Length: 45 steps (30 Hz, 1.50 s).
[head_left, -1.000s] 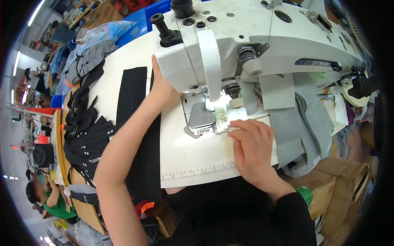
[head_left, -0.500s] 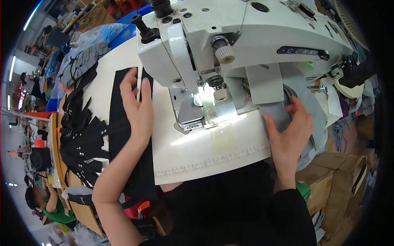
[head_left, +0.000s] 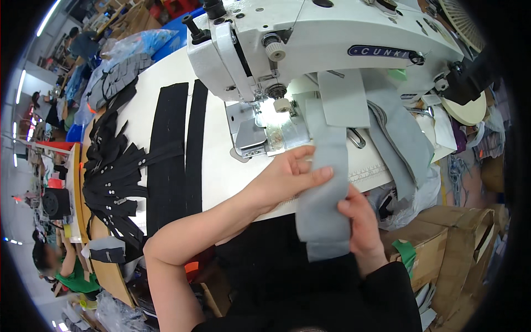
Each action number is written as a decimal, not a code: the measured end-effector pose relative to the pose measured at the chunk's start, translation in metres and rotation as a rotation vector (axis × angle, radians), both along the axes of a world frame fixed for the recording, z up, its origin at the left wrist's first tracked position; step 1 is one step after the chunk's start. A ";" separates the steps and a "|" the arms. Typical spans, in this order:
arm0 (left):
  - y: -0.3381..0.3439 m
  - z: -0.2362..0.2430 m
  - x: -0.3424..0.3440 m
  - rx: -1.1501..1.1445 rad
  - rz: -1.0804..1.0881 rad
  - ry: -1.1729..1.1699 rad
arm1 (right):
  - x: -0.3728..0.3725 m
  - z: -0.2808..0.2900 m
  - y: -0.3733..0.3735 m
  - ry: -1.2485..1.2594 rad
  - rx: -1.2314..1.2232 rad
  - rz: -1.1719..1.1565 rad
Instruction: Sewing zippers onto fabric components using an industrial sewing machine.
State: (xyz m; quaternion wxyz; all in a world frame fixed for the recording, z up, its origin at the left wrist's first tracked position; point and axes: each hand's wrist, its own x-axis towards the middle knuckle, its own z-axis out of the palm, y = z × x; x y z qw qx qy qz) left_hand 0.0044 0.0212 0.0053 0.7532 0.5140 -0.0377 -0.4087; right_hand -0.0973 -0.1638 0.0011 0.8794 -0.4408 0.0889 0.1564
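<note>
A long grey fabric strip (head_left: pixel 325 207) hangs over the near edge of the white sewing table, its lower end folded or layered. My left hand (head_left: pixel 285 178) pinches the strip's left edge, thumb on top and fingers partly beneath. On the right edge, lower down, my right hand (head_left: pixel 362 224) grips it with the thumb in front; its other fingers are partly hidden. The strip's upper end lies beside the lit needle area of a white sewing machine (head_left: pixel 232 66), partly behind a pale plate (head_left: pixel 343 99). More grey strips (head_left: pixel 395 155) lie to the right.
Two black fabric strips (head_left: pixel 167 138) lie left of the machine, beside a heap of black straps with snaps (head_left: pixel 113 191). Cardboard boxes (head_left: pixel 442 249) and a plastic bag stand at the right. A person in green (head_left: pixel 77 274) works at the far left.
My right hand has brought a grey strip from the right pile toward me. My left hand has left the black strips, moving right to take hold of the grey one.
</note>
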 end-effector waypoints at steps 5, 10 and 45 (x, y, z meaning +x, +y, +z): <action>0.008 -0.008 0.007 -0.154 0.214 0.052 | -0.023 -0.010 0.016 0.024 0.016 0.325; 0.027 -0.006 0.000 -0.009 0.310 -0.047 | -0.039 -0.065 0.000 -0.021 -0.155 0.630; 0.228 -0.012 0.014 1.311 0.775 -1.103 | 0.076 -0.020 0.066 -0.842 -1.322 -0.010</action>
